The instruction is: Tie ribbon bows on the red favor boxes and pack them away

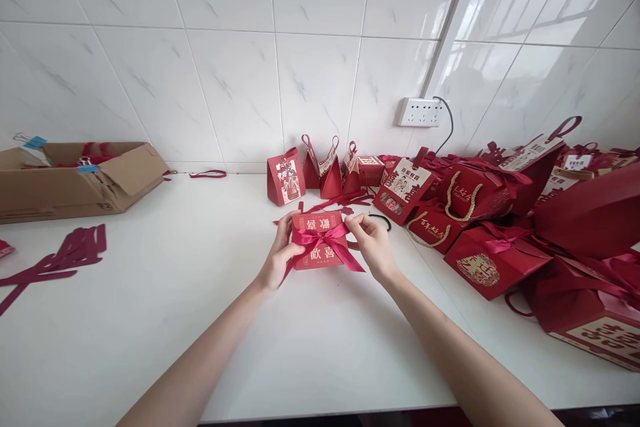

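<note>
I have the left hand [275,255] closed on the left side of a red box [308,261], thumb over the front, I judge to steady it. The right hand [376,248] has its fingers drawn narrow at the opposite edge, apparently pinching one loop of the satin bow [320,238], probably to hold that loop spread. The box sits between both hands over the middle of the desk [215,320]; whether it rests there or is slightly raised, I can't tell, and its underside is hidden (the pale lettering is upright below the bow, inverted above it).

Just beyond lie scraps of ribbon [345,201], too tangled for me to count, then small standing bags [285,180] near the wall, perhaps put there to be out of the hands' way. To the right, gift boxes [483,257] overlap heavily, the outermost cut off by my view. Far left, a clipped carton [131,188] mostly hides its contents, and flat strips [75,255] run out of sight
</note>
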`<state>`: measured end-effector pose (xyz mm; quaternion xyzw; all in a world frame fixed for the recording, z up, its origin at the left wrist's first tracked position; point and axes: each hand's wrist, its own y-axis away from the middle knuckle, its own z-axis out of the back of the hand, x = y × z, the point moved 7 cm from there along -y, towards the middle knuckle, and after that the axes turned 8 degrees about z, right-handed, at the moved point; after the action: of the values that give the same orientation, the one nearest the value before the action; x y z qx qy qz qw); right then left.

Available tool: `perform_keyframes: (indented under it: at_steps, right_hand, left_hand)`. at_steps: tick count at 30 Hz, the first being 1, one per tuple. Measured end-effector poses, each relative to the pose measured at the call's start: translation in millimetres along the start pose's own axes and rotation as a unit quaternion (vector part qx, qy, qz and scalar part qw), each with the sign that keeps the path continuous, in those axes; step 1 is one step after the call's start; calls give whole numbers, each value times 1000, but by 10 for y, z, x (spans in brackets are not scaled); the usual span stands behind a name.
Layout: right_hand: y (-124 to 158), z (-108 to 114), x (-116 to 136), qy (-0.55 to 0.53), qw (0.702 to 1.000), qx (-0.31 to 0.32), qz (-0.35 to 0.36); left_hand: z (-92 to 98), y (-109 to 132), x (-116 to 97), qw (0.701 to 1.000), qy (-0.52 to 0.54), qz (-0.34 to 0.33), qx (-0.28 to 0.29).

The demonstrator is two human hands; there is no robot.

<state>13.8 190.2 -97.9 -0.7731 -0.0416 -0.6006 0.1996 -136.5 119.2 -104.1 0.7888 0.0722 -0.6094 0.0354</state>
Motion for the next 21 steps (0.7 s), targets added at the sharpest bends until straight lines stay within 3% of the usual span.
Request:
perform_keyframes:
  at_steps: [14, 21]
  right_hand:
    - [1, 8, 65, 17, 999, 10, 46]
    - [10, -11, 48, 40, 996, 21, 74]
  left_hand:
    - [-185, 53, 69, 991, -105, -11, 83]
    - [-21, 12, 104, 996, -77, -8, 39]
